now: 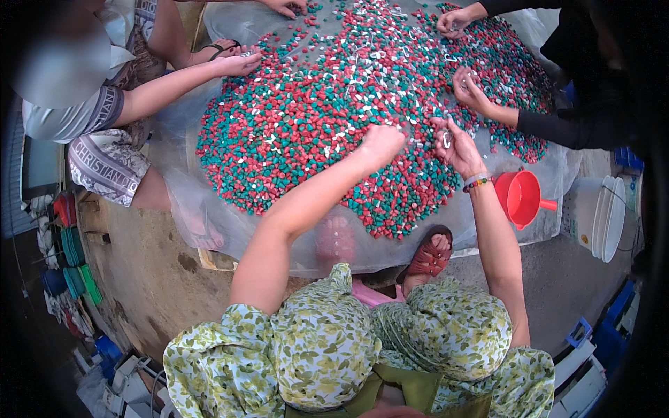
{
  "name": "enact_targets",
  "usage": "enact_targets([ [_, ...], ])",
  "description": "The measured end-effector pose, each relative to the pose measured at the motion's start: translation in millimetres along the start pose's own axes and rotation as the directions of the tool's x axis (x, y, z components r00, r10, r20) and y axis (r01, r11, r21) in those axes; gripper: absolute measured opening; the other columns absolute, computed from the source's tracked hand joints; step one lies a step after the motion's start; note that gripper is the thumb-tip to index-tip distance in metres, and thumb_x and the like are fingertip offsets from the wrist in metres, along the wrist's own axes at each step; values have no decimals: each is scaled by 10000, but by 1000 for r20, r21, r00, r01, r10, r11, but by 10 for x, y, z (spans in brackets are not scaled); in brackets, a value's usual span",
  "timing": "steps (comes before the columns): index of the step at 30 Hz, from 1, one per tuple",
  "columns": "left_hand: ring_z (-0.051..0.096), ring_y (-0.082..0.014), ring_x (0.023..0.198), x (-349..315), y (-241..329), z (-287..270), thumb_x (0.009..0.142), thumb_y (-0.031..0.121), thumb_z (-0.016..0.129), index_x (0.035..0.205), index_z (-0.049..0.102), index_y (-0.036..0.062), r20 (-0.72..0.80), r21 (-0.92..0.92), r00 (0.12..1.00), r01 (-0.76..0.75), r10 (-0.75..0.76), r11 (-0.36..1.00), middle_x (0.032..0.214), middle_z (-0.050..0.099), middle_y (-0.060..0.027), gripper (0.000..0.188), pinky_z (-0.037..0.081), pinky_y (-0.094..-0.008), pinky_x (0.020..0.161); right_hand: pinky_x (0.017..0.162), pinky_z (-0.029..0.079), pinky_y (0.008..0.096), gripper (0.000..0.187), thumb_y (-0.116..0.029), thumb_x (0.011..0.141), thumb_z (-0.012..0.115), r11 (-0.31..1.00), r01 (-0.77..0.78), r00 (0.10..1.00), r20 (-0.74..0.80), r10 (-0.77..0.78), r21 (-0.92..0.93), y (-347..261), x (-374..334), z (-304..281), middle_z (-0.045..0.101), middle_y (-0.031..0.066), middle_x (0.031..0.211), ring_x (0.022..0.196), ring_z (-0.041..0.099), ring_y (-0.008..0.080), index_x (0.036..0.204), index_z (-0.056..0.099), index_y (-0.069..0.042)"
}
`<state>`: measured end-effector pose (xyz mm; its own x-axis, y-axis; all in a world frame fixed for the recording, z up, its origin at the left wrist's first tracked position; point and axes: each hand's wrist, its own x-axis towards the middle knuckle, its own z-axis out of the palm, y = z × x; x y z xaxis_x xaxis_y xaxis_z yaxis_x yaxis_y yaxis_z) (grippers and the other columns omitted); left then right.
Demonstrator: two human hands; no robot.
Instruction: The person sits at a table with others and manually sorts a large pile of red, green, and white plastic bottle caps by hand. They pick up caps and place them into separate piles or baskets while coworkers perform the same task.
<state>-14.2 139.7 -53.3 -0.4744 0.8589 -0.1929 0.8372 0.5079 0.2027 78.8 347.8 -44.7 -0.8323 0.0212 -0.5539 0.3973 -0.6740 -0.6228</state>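
Note:
A broad heap of small red, green and white plastic pieces (293, 139) is spread in front of me on a clear plastic sheet (244, 240). Over its near middle, my left hand (383, 145) is closed with the fingertips turned down; what it may grip is hidden. To its right, my right hand (460, 150) is turned palm up with curled fingers around a small white plastic piece (447, 140). Both hands are just above the heap, apart from each other. Thin white looped bits (376, 54) lie among the pieces farther back.
A red dipper with a handle (519, 198) sits on the sheet by my right forearm. White buckets (596, 216) stand farther right. Co-workers' hands reach in at the left (240, 63), the far edge (286, 7) and the right (472, 90). My sandalled foot (428, 254) is at the near edge.

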Motion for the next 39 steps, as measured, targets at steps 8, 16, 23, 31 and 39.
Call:
enact_targets([
  [8, 370, -44, 514, -461, -616, -327, 841, 442, 695, 749, 542, 82, 245, -944, 957, 271, -154, 188, 588, 410, 69, 402, 295, -241, 436, 595, 495, 250, 389, -281, 1036, 343, 999, 24, 999, -43, -26, -41, -35, -54, 80, 641, 35, 783, 660, 601, 140, 1273, 483, -6],
  [16, 330, -79, 592, -591, -681, -541, 975, 275, 493, 655, 354, 105, -54, -542, 993, 55, 100, -838, 694, 301, 11, 388, 264, -190, 424, 639, 496, 246, 340, -211, 961, 512, 867, 17, 991, -109, -82, -498, -275, 350, -18, 647, 32, 803, 699, 599, 107, 1215, 561, 9],
  [23, 387, -135, 720, -712, -585, -670, 869, 101, 571, 651, 341, 50, -367, -109, 930, -66, -21, -992, 789, 319, -57, 322, 353, -195, 449, 782, 512, 519, 427, -149, 873, 457, -168, -166, 904, -82, -419, -972, 48, 659, 27, 665, 225, 983, 912, 653, 381, 1289, 514, -230],
  [31, 422, -130, 670, -812, -837, -485, 915, 103, 513, 1076, 479, -43, -300, -65, 954, -48, -27, -997, 800, 381, -81, 220, 315, -181, 363, 565, 512, 458, 475, -117, 836, 505, -385, 332, 940, 337, 58, -861, 683, -197, 850, 637, 159, 694, 674, 654, 329, 1272, 577, -289],
  [39, 419, -120, 692, -842, -772, -327, 976, 226, 507, 908, 474, -18, -54, -327, 995, 57, 79, -943, 976, 487, -137, 256, 354, -153, 363, 713, 503, 332, 289, -124, 892, 518, 207, 332, 929, 282, -238, -920, 350, -58, 297, 687, 118, 840, 730, 646, 183, 1137, 661, -66],
])
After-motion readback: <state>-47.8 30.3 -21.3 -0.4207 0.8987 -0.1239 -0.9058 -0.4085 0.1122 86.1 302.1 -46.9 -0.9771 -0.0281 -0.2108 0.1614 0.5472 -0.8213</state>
